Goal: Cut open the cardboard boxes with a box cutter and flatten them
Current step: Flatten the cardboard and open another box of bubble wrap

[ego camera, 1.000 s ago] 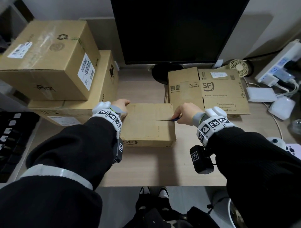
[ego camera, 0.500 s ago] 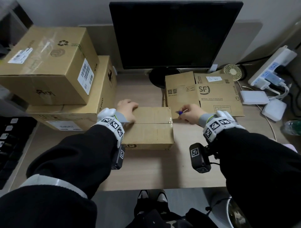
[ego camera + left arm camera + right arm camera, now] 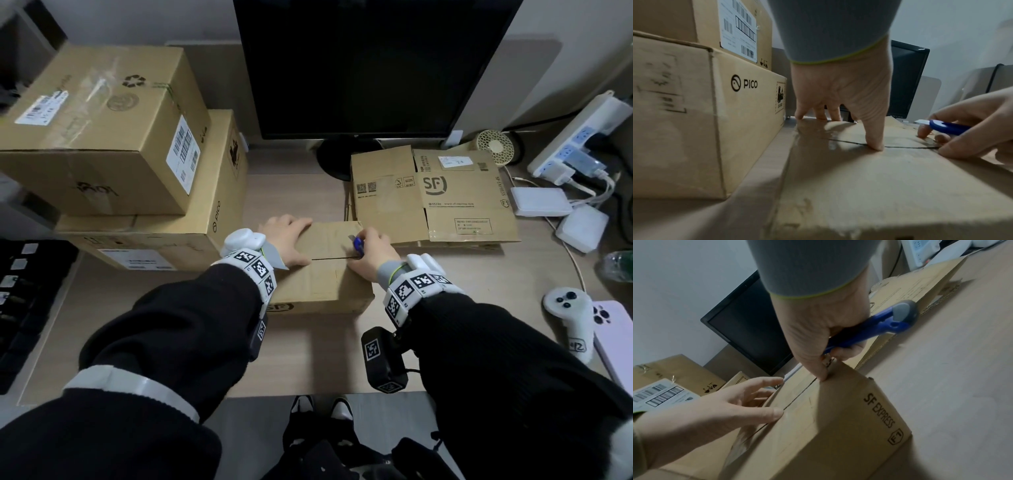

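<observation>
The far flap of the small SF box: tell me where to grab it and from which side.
Hook fingertips under the far flap along the open centre seam, from the near side, between the left hand and right hand. That slit edge is free; its far edge is the fold, so lift away.
</observation>
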Motion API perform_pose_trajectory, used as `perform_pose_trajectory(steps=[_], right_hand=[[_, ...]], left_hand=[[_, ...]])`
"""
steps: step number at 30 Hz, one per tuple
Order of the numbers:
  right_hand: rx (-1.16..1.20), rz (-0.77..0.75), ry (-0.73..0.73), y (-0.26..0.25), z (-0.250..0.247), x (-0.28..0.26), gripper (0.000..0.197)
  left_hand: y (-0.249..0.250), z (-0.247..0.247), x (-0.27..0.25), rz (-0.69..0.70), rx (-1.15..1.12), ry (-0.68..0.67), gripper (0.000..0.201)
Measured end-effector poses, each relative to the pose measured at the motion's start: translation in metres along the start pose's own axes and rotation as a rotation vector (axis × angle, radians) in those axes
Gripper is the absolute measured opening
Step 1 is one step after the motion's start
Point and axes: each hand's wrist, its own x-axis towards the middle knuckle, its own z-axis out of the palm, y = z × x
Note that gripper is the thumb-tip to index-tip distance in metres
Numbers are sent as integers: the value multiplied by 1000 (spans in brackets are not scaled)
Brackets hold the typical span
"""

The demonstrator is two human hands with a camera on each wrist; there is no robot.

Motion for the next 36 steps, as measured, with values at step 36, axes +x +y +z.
perform_pose_trajectory(steps=[36], right_hand=[[77,92,-27,23,-6,-5,48]], left_hand=[[-6,16,-2,-219,-95,117,35]])
